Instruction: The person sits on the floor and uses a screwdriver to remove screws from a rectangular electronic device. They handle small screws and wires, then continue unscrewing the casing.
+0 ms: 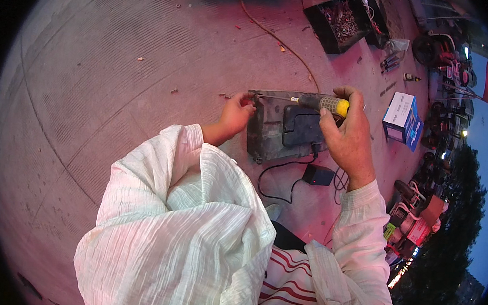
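A dark, dusty plastic case (269, 133) with a raised black handle-like part (298, 128) lies on the ground before me. My right hand (349, 141) is closed round the yellow and black handle of a screwdriver (335, 106). Its thin shaft points left across the case's far edge, with the tip at the far left corner. Beside that corner, my left hand (234, 118) has its fingers drawn together near the tip. Whatever they may pinch is too small to make out.
A black cable runs from the case's near side by a small black power brick (318, 175). Beyond stands a black bin of small metal parts (341, 23). To the right are a blue and white box (402, 120), a small bottle (411, 77) and parked motorbikes (416, 223).
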Available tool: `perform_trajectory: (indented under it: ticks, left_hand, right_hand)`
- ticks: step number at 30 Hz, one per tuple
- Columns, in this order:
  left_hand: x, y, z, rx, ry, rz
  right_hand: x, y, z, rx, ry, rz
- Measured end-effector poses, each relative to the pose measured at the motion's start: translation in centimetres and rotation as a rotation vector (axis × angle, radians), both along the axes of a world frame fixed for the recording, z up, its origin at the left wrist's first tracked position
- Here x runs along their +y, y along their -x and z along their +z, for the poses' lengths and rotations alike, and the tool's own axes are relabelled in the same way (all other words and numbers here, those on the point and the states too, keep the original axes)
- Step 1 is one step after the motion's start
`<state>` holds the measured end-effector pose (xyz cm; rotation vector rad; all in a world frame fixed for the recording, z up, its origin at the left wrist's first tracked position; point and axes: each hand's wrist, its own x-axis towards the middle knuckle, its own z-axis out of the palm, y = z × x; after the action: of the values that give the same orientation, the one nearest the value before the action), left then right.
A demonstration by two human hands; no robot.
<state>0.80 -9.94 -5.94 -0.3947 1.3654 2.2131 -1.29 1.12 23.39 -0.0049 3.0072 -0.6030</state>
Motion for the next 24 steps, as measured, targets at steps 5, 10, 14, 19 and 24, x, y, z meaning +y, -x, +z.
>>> perform_trajectory:
  ticks: [5, 10, 14, 19, 24]
  left_hand:
    - [-1.0, 2.6, 0.0, -0.179, -0.105, -0.115]
    - [-1.3, 3.3, -1.2, -0.256, -0.173, -0.165]
    - [-1.5, 3.8, -0.6, -0.314, -0.186, -0.212]
    - [-1.4, 4.2, -0.7, -0.311, -0.126, -0.234]
    - [-1.4, 4.3, -1.2, -0.302, -0.142, -0.258]
  right_hand:
    - [-0.3, -0.1, -0.3, -0.019, 0.104, -0.074]
    - [-0.1, 0.1, -0.1, -0.047, 0.048, -0.063]
    - [0.1, 0.1, 0.1, -0.055, 0.012, -0.046]
    - [0.0, -0.1, -0.2, 0.005, 0.023, -0.025]
    - [-0.2, -0.1, 0.1, -0.027, 0.088, 0.020]
